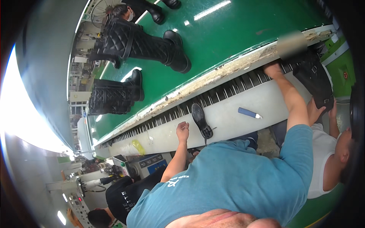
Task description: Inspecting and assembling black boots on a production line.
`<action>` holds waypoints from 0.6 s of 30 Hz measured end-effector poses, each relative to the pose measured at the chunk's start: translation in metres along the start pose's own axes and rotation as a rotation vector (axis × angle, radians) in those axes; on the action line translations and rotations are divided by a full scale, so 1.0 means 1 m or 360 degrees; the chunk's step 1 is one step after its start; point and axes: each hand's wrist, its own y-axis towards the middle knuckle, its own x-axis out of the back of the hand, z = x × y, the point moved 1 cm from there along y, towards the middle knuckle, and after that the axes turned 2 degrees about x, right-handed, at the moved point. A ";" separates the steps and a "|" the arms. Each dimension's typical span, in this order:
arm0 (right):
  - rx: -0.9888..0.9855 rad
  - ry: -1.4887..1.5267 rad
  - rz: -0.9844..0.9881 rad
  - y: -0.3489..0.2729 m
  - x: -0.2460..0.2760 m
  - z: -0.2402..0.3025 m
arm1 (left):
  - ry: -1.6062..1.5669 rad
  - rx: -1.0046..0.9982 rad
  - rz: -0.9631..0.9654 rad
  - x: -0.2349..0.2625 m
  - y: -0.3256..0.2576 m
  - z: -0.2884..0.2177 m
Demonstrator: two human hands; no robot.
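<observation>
Teal-sleeved right hand point(272, 70) rests on the rollers point(228, 89) beside the black boot point(315, 81), finger state indiscernible; left hand point(183, 131), fingers curled together and empty, should steady the adjacent black sole point(200, 121) flat on the table point(235, 114).

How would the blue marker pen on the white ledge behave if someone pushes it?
The blue marker pen looks round and thin, so it would probably roll easily on the flat white ledge. It seems small and light. Nothing touches it; the black shoe sole lies apart.
</observation>
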 end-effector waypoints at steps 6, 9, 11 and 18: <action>0.0053 0.0432 0.0170 -0.008 0.110 0.207 | -0.0532 0.0099 0.0296 -0.024 -0.052 -0.013; 0.0310 0.0753 -0.0348 -0.041 0.103 0.267 | -0.0712 -0.0007 0.0459 -0.030 -0.056 -0.023; 0.0365 0.0719 -0.0195 -0.056 0.114 0.297 | -0.0747 -0.0018 0.0517 -0.034 -0.062 -0.025; -0.0100 0.1369 -0.0113 -0.106 0.184 0.330 | -0.0810 -0.0160 0.0734 -0.031 -0.071 -0.022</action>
